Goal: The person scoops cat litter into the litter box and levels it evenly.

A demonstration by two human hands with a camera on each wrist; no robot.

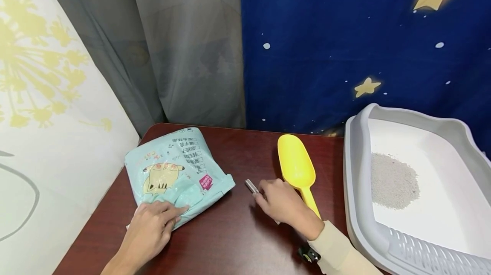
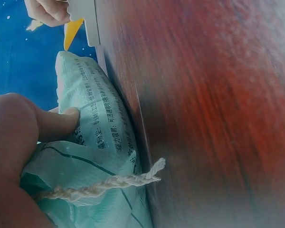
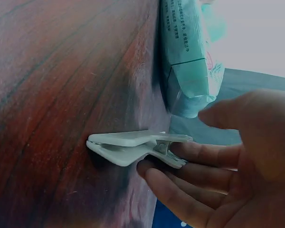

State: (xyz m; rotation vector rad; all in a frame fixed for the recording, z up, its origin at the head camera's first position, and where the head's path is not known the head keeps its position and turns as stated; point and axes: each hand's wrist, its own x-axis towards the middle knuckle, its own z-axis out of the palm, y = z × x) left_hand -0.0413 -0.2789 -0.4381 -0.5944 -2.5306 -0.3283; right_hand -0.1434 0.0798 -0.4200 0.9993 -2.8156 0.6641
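A pale blue-green printed bag lies at the left of the table. My left hand grips its folded near edge, the thumb along the bag's side in the left wrist view. From under that hand sticks a braided cord. My right hand is at a white clip on the table. Its fingers reach round the clip's handle end, while the thumb stays apart from it. Right beside this hand lies a yellow scoop, its handle partly hidden by the forearm.
On the right stands a grey and white litter tray with a patch of grey granules inside. A white patterned panel borders the table's left. Grey and blue star-printed curtains hang behind the dark red table.
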